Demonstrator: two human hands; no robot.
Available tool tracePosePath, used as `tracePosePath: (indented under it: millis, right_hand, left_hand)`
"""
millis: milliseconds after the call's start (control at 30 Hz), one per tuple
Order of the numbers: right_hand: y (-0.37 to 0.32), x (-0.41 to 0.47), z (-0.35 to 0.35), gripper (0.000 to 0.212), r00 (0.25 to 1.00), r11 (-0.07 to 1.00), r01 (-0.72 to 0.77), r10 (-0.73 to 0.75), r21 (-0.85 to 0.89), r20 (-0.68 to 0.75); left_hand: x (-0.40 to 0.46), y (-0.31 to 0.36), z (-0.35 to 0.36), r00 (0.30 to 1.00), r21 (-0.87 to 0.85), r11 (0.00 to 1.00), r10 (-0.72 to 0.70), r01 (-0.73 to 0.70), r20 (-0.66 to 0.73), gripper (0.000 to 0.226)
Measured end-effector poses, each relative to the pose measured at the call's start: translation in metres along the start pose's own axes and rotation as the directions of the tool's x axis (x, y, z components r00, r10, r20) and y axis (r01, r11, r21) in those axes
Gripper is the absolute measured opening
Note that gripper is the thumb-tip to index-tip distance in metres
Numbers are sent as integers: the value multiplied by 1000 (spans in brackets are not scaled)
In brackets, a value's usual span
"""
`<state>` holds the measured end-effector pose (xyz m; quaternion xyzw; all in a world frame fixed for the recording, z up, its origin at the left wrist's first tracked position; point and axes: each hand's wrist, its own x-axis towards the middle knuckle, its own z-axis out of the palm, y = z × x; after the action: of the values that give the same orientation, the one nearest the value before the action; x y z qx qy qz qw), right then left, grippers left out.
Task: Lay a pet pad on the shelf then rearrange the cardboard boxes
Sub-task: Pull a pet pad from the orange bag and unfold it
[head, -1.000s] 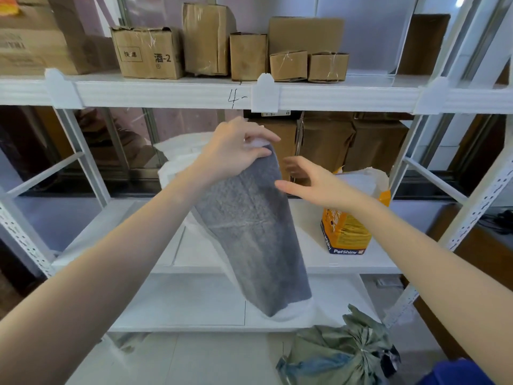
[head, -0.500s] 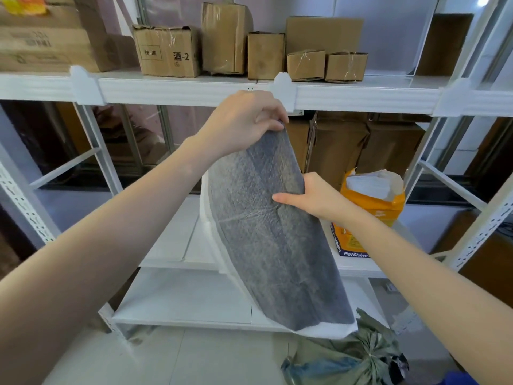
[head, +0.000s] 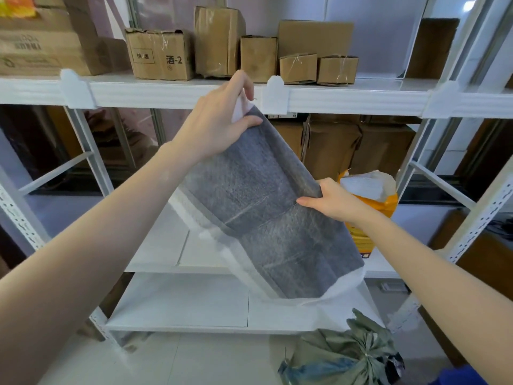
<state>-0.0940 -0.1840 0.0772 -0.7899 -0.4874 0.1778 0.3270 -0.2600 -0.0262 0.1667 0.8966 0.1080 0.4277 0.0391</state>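
A grey pet pad (head: 266, 218) with white edges hangs folded in the air in front of the white shelf rack. My left hand (head: 219, 120) pinches its top corner just below the upper shelf (head: 361, 98). Lower down, my right hand (head: 330, 201) grips the pad's right edge at mid-height. Several cardboard boxes (head: 161, 55) stand in a row on the upper shelf. The middle shelf (head: 163, 245) lies behind the pad, its right part hidden.
An orange pet pad bag (head: 372, 195) stands open on the middle shelf at the right. More brown boxes (head: 358, 145) sit behind it. The bottom shelf (head: 180, 301) is bare. A tied green bag (head: 344, 354) lies on the floor at the front right.
My left hand has lifted the pad's corner up toward the upper shelf. My right hand went from open beside the pad to gripping its right edge and pulling it rightward.
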Motion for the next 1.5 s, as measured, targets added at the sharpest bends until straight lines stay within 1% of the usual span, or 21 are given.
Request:
tracePosePath:
  millis: [67,167,267,400,467,567,633,700,767,833,867,933,1000,1067,1167,1233,1300,1367,1400,1433,1500]
  right_hand:
    - [3,3,-8,8,997,999,10,-15,-54,-78]
    - [9,9,-19,10,979,998,19,-30,-56,-202]
    - [13,11,-29,11,946,999,38,-44,-25,-320]
    - [13,16,-37,15,905,994,92,-56,66,-421]
    - [14,18,-42,20,888,993,104,-67,56,-455]
    - [14,21,-45,44,908,983,169,-127,72,-398]
    - [10,20,-43,54,934,978,191,-153,88,-324]
    - [1,16,-41,49,952,968,229,-200,104,-230]
    - [-11,10,-39,33,952,948,291,-273,131,-138]
    - [-22,5,-37,28,929,916,368,-356,161,-96]
    - [-26,3,-37,28,917,903,398,-389,159,-87]
    - [-31,2,-36,25,906,898,424,-419,120,-64]
    - [-33,1,-35,16,912,911,408,-405,53,-61]
    - [-34,2,-36,12,918,921,388,-390,-38,-66]
    - [-34,4,-35,21,938,942,322,-331,-98,-104]
    - [-35,2,-37,27,948,957,289,-291,-37,-127]
    - [-35,0,-38,20,951,958,282,-273,51,-143]
    - [-39,-4,-37,20,952,950,283,-261,132,-160]
    - [-40,-5,-35,22,953,943,283,-255,178,-164]
    - [-42,-6,-34,24,958,934,271,-238,233,-160]
    - [-44,-8,-30,29,978,930,206,-183,303,-104]
  left_hand:
    - [-9,4,-4,1000,-36,999,-5,5,-8,39]
    - [-26,15,-12,1000,-117,993,21,-23,-18,39]
    - [-43,26,-18,997,-260,963,59,-67,-41,25]
    - [-56,40,-25,982,-280,943,159,-182,-101,23]
    - [-55,44,-26,977,-296,934,168,-199,-128,22]
    - [-48,44,-17,989,-265,955,117,-136,-85,22]
    - [-41,39,-4,994,-178,978,110,-106,9,29]
    - [-34,33,12,982,-125,990,80,-58,173,42]
    - [-30,31,29,934,-95,995,63,-32,351,56]
    - [-28,32,42,879,-116,993,52,3,473,63]
    - [-28,33,46,855,-157,986,31,59,517,65]
    - [-29,32,53,807,-264,934,-42,242,590,65]
    - [-32,30,56,777,-313,880,-94,357,622,61]
    - [-35,27,58,781,-316,881,-91,353,618,48]
    - [-38,26,56,806,-326,886,-84,330,586,41]
    - [-39,24,53,813,-330,874,-116,356,571,24]
    - [-40,21,50,820,-342,862,-134,373,557,19]
    - [-41,17,49,816,-354,849,-144,393,559,10]
    - [-42,16,47,813,-367,838,-146,404,563,10]
    - [-42,13,45,811,-378,826,-151,417,564,18]
    - [-43,10,42,807,-402,802,-158,441,570,25]
